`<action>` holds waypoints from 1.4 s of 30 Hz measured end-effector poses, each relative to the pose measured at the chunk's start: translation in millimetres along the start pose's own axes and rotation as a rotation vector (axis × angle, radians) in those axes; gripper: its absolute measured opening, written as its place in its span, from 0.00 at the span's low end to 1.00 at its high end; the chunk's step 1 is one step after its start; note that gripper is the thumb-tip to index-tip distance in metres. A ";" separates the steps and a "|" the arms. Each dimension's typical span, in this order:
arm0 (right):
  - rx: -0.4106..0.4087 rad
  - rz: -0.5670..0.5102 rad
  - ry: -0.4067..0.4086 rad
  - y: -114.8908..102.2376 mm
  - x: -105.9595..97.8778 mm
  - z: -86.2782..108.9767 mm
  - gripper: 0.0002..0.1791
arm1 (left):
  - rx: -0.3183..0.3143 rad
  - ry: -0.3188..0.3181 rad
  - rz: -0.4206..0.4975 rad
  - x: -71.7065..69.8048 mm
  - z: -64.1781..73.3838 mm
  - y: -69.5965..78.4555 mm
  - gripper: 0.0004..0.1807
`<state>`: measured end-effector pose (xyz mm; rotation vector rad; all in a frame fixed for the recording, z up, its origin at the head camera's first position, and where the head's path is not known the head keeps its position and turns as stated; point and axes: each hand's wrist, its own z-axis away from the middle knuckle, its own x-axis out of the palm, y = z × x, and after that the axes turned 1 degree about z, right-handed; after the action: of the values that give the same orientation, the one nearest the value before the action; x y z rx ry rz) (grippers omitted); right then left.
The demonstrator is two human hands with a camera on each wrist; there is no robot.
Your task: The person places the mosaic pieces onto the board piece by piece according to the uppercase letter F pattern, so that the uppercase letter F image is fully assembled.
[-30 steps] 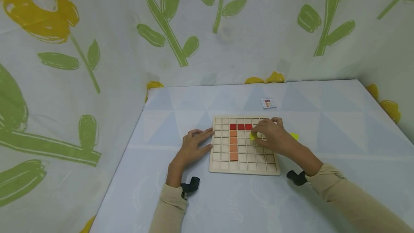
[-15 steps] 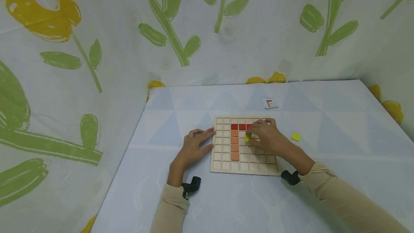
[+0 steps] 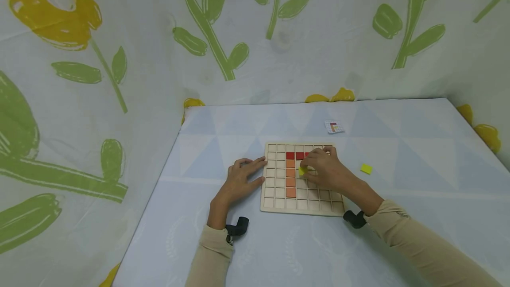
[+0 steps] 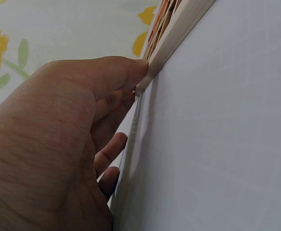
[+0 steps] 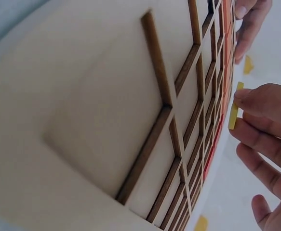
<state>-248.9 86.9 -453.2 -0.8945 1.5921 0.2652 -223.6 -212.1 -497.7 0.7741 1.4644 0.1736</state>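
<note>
A square wooden grid board (image 3: 303, 211) lies on the table. Along its upper part runs a row of red tiles (image 3: 295, 156), its right end overlapped by my right hand (image 3: 330, 171). Below the leftmost red one, several orange tiles (image 3: 291, 181) form a column. My right thumb and fingertip pinch a thin yellow tile (image 5: 236, 106) by its edges, held close over the board just right of the orange column. My left hand (image 3: 240, 181) rests at the board's left side, its fingers fairly straight, thumb and fingertips right at the wooden edge (image 4: 176, 38).
A second yellow tile (image 3: 366, 168) lies on the table right of the board. Behind the board is a small printed card (image 3: 334, 126) with a coloured grid pattern. Flower-printed cloth (image 3: 318, 56) walls the table's back and sides.
My right hand has moved left across the board with the yellow tile, bringing it beside the orange column. The left hand keeps its place at the board's edge.
</note>
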 end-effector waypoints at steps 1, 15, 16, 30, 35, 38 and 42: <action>-0.001 0.001 0.001 -0.3 0.2 0.0 0.08 | 0.001 0.000 0.002 0.1 -0.1 0.2 0.29; -0.020 0.043 0.006 1.6 6.3 -0.8 0.10 | -0.006 -0.022 -0.011 1.1 -1.8 0.3 0.29; -0.022 0.045 0.006 1.9 6.8 -0.9 0.10 | -0.009 -0.023 -0.010 0.8 -1.7 0.8 0.29; -0.018 0.038 0.018 2.6 10.6 -1.5 0.09 | -0.013 -0.014 -0.008 -2.1 -2.0 1.7 0.29; -0.002 0.050 -0.001 1.4 11.3 -2.3 0.10 | -0.031 -0.021 -0.015 -2.7 -1.3 1.9 0.29; 0.015 0.050 -0.015 0.5 11.4 -2.4 0.10 | -0.035 -0.024 -0.014 -2.5 -1.0 1.8 0.29; 0.019 0.046 -0.016 0.0 12.3 -2.0 0.10 | -0.035 -0.024 -0.012 -2.1 -0.5 1.7 0.29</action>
<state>-250.0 80.9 -464.0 -0.8398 1.5990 0.2886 -223.8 -211.7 -494.9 0.7366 1.4392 0.1795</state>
